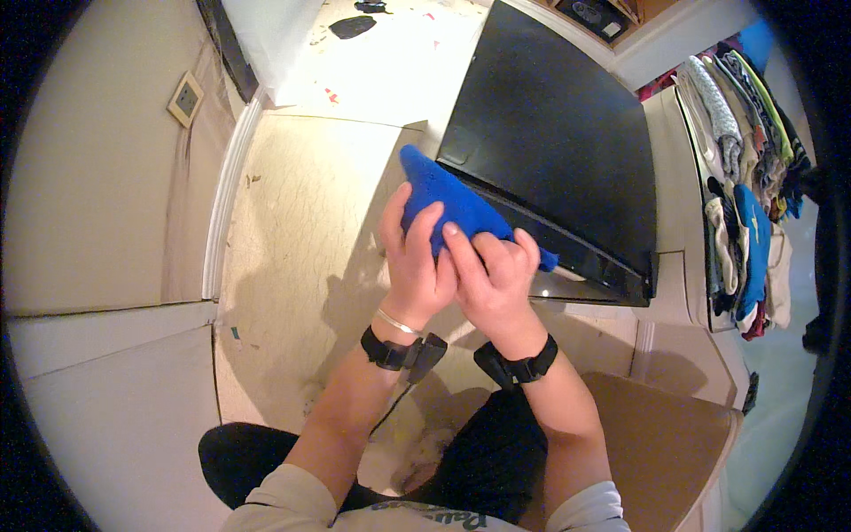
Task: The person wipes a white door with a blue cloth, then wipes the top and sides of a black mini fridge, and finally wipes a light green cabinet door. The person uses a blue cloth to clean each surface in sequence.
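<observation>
A bright blue piece of folded cloth (445,193), its exact kind unclear, is held up in front of me in both hands. My left hand (420,256) has its fingers over the cloth's lower left side, the thumb towards the right hand. Beside it, my right hand (495,272) grips the cloth's lower edge with bent fingers, and a narrow blue end sticks out past them on the right. The two hands touch or nearly touch. Each wrist wears a black strap with a small black device, and a pale bangle circles the left wrist.
Beyond the cloth stands a black glossy-topped appliance or cabinet (552,133). Stacks of folded clothes (744,159) lie on a surface at the right. A brown seat or board (658,439) is at lower right. The left wall bears a socket (185,99); dark scraps (352,27) lie on the floor.
</observation>
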Action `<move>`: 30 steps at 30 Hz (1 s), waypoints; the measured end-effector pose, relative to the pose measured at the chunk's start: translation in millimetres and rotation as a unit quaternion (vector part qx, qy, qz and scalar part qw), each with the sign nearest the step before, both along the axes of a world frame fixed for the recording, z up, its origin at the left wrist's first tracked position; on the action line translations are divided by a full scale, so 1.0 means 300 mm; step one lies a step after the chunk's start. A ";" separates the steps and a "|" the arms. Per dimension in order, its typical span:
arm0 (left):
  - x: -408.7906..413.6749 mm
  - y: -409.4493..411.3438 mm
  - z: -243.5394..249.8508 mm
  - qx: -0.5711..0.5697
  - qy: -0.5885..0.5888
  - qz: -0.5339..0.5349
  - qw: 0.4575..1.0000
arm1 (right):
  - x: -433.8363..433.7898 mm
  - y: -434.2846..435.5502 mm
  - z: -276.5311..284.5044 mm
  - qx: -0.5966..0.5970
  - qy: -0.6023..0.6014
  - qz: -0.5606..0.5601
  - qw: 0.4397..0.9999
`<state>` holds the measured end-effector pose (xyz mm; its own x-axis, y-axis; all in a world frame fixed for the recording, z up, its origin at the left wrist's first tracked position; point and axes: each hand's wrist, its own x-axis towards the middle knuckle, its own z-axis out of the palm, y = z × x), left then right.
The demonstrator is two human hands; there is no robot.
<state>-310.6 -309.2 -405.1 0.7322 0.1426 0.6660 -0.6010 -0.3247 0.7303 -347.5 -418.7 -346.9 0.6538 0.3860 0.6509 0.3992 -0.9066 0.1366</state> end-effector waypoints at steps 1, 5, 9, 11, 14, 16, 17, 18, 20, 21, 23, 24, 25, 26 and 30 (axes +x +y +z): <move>0.003 0.005 -0.059 -0.029 -0.006 -0.016 0.999 | 0.000 0.014 -0.038 -0.032 0.010 0.002 0.999; -0.061 0.029 -0.218 -0.104 0.093 -0.085 0.987 | -0.016 0.033 -0.209 -0.108 -0.002 -0.051 0.993; -0.101 0.027 -0.376 -0.118 0.173 -0.030 0.977 | -0.052 0.057 -0.354 -0.160 0.098 -0.073 0.980; -0.102 0.033 -0.368 -0.145 0.226 -0.035 0.963 | -0.063 0.048 -0.367 -0.170 0.099 -0.072 0.978; -0.075 0.030 -0.285 -0.129 0.214 -0.037 0.968 | -0.079 0.025 -0.354 -0.167 0.059 -0.102 0.979; -0.060 -0.003 -0.171 -0.117 0.136 -0.030 0.983 | -0.092 0.017 -0.302 -0.156 0.003 -0.157 0.975; -0.041 -0.008 -0.114 -0.103 0.079 -0.022 0.991 | -0.095 0.019 -0.260 -0.144 -0.010 -0.169 0.975; -0.033 -0.012 -0.049 -0.114 0.047 -0.025 0.992 | -0.091 0.037 -0.214 -0.136 -0.047 -0.201 0.969; -0.021 -0.028 0.014 -0.084 -0.035 0.001 0.996 | -0.079 0.043 -0.144 -0.091 -0.089 -0.207 0.970; -0.019 -0.007 0.033 0.006 -0.027 0.000 1.000 | -0.055 0.048 -0.120 -0.047 -0.088 -0.174 0.980; -0.026 -0.059 0.052 0.023 -0.022 0.005 0.999 | -0.075 0.006 -0.081 -0.034 -0.084 -0.144 0.986; -0.036 -0.088 0.027 0.029 -0.030 0.018 0.999 | -0.091 -0.022 -0.083 -0.030 -0.088 -0.123 0.988; -0.051 -0.105 -0.012 0.041 -0.023 0.015 0.999 | -0.105 -0.047 -0.095 0.018 -0.054 -0.080 0.995; -0.071 -0.127 -0.040 0.061 -0.017 0.025 0.998 | -0.130 -0.064 -0.090 0.030 0.001 -0.081 0.996; -0.164 -0.233 -0.166 0.095 -0.060 -0.030 0.993 | -0.250 -0.172 -0.110 0.064 0.030 -0.138 0.988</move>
